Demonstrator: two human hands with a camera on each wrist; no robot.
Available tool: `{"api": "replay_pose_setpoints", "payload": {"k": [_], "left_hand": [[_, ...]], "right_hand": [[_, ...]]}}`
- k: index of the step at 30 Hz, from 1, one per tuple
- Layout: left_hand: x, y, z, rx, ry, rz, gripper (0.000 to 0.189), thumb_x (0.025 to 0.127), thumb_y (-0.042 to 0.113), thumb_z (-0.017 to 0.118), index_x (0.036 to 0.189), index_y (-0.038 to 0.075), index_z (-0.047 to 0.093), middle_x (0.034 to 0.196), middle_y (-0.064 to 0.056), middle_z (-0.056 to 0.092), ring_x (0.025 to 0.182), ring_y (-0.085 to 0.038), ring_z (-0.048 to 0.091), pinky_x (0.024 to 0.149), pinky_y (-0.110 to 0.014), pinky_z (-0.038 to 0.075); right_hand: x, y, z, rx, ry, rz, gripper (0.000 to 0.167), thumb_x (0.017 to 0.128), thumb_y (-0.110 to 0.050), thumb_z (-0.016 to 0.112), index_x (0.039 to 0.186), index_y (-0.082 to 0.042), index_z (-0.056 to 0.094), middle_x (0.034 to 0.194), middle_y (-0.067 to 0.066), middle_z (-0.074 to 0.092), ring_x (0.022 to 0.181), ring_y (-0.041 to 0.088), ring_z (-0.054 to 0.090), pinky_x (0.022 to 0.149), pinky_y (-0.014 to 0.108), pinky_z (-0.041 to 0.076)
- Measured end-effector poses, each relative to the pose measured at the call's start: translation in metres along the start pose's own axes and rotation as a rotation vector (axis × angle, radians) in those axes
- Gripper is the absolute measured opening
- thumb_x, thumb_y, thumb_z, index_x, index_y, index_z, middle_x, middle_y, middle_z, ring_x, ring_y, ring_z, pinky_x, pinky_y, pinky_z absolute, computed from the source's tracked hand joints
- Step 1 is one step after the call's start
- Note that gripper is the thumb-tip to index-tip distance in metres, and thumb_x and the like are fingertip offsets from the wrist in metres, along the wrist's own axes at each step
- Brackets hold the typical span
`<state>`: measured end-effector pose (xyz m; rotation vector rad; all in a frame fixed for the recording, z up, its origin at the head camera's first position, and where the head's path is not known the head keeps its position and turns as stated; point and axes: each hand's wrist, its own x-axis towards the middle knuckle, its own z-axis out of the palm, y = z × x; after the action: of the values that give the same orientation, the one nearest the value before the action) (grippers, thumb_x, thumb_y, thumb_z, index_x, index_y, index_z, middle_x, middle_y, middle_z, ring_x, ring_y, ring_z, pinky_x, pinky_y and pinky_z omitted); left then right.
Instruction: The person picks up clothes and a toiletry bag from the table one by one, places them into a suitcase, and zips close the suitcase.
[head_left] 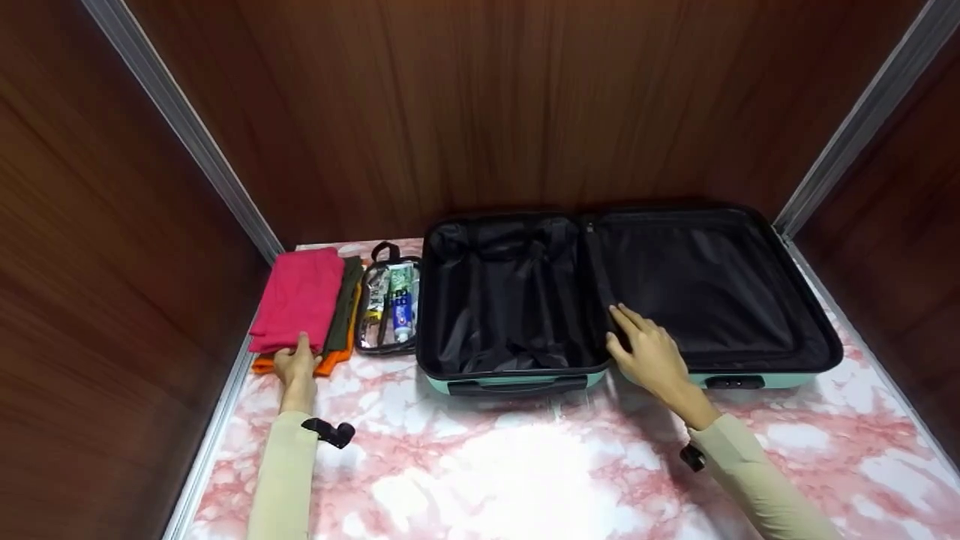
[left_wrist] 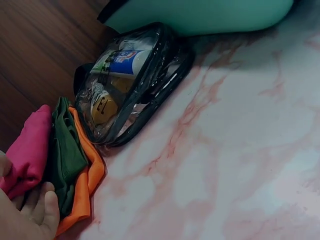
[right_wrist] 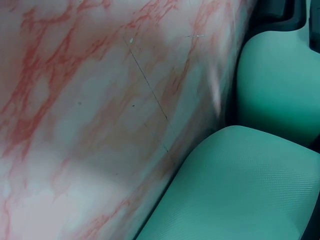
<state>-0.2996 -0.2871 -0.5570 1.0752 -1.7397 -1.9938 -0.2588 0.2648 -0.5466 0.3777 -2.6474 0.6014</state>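
Observation:
A pink folded garment (head_left: 301, 296) lies on top of a dark green folded garment (head_left: 345, 304) and an orange one (head_left: 330, 366). At its front edge my left hand (head_left: 297, 367) pinches the pink cloth; the left wrist view shows fingers (left_wrist: 42, 207) tucked beneath its fold. An open mint-green suitcase with a black lining (head_left: 510, 300) lies flat. My right hand (head_left: 651, 358) rests with extended fingers on the inner edge of its right half (head_left: 705, 285), near the middle seam. The right wrist view shows only the mint shell (right_wrist: 240, 185), no hand.
Between the garments and suitcase sits a clear toiletry pouch (head_left: 386, 300) with black trim, a toothpaste tube (head_left: 402, 300) inside. Everything lies on a pink-and-white marbled surface (head_left: 465, 465). Brown wood-look panels (head_left: 487, 105) enclose the back and sides.

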Motion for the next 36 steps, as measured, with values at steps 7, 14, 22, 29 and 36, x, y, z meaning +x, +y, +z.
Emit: {"api": "replay_pose_setpoints", "payload": {"k": [7,14,22,29,36], "left_hand": [[-0.004,0.000,0.008,-0.170,-0.103,-0.003,0.057,0.103,0.014,0.042,0.149,-0.006,0.015,0.150,-0.024,0.029,0.133,-0.031,0.040,0.106,-0.037,0.041],[-0.008,-0.004,0.007,-0.441,-0.125,-0.097,0.047,0.100,0.016,0.050,0.140,0.002,0.028,0.143,-0.013,0.036,0.134,-0.026,0.039,0.110,-0.036,0.035],[-0.003,-0.001,0.003,-0.497,-0.149,-0.186,0.065,0.101,0.023,0.055,0.149,0.007,0.015,0.135,-0.007,0.037,0.132,-0.021,0.037,0.110,-0.033,0.034],[-0.002,-0.004,0.005,-0.423,-0.160,-0.164,0.072,0.102,0.024,0.047,0.156,0.013,0.001,0.158,-0.009,0.012,0.144,-0.019,0.019,0.116,-0.029,0.019],[0.002,-0.004,0.012,-0.543,-0.083,-0.100,0.050,0.094,0.017,0.057,0.138,0.015,0.032,0.131,-0.003,0.042,0.120,-0.021,0.046,0.100,-0.028,0.041]], "right_hand": [[0.001,0.001,-0.001,0.002,0.017,-0.013,0.049,0.097,-0.028,0.058,0.140,-0.004,0.056,0.139,0.018,0.055,0.108,0.045,0.059,0.088,0.058,0.046],[0.000,0.001,0.000,-0.004,-0.021,0.013,0.050,0.099,-0.031,0.055,0.142,-0.006,0.053,0.143,0.016,0.052,0.114,0.043,0.057,0.091,0.057,0.045],[-0.002,0.000,0.000,-0.003,-0.018,0.002,0.049,0.099,-0.030,0.056,0.142,-0.006,0.054,0.142,0.016,0.053,0.113,0.044,0.057,0.091,0.057,0.045],[-0.002,0.001,0.001,-0.009,0.012,-0.013,0.048,0.098,-0.028,0.056,0.140,-0.005,0.055,0.139,0.017,0.055,0.110,0.044,0.059,0.089,0.058,0.046],[-0.002,-0.001,0.000,-0.008,0.016,-0.009,0.048,0.098,-0.028,0.057,0.140,-0.005,0.055,0.139,0.018,0.055,0.110,0.045,0.059,0.089,0.058,0.046]]}}
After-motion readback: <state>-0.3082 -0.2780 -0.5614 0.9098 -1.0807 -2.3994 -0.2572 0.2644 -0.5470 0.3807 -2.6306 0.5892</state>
